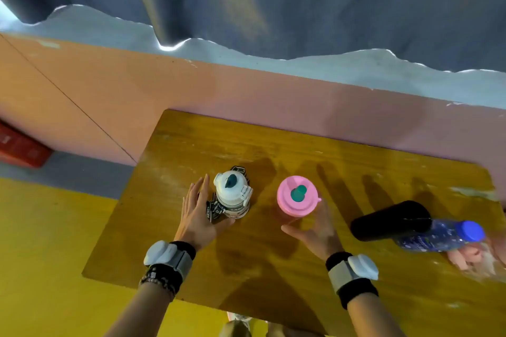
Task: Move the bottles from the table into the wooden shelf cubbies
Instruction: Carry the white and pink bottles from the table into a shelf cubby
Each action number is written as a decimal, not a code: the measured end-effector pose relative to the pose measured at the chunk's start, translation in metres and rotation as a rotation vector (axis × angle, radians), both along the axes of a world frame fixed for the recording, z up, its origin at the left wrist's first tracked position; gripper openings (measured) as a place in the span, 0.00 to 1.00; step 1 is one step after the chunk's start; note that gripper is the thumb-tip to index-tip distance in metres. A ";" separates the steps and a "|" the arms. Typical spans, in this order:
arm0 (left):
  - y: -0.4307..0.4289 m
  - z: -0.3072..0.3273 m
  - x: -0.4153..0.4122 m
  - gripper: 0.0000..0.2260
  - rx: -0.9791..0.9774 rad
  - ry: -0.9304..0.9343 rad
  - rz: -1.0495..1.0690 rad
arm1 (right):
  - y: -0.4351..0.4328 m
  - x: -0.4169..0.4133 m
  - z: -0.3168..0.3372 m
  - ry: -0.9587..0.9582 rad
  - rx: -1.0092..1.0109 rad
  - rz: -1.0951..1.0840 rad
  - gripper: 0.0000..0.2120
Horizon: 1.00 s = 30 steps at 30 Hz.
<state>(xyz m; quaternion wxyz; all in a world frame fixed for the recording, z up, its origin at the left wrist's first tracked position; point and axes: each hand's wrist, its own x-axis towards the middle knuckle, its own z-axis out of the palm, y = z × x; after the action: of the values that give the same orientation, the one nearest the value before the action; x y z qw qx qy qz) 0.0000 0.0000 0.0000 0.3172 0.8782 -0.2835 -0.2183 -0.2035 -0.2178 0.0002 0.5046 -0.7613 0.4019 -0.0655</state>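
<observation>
Hands both open, holding nothing: left hand (195, 216) straight-fingered just beside white bottle (232, 195), right hand (315, 230) spread at pink-lidded bottle (297, 195). Both upright on table (273, 145); black bottle (391, 220) and blue-capped bottle (438, 236) lie rightward.

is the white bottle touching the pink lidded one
Apart. The head view shows a strip of bare table between the white bottle and the pink-lidded bottle.
</observation>
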 end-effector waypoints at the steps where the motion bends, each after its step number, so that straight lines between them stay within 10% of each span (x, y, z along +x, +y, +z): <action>1: -0.002 -0.003 0.001 0.58 -0.002 0.041 0.019 | 0.001 0.002 -0.004 -0.015 -0.004 0.003 0.55; 30: -0.031 -0.051 0.020 0.59 -0.205 0.656 0.214 | 0.022 0.008 -0.044 -0.094 0.124 -0.121 0.46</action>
<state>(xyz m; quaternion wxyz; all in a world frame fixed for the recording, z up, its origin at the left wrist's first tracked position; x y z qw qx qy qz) 0.0201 -0.0307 -0.0511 0.4990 0.7497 -0.0938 -0.4244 -0.1959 -0.1953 -0.0437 0.5642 -0.6990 0.4263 -0.1064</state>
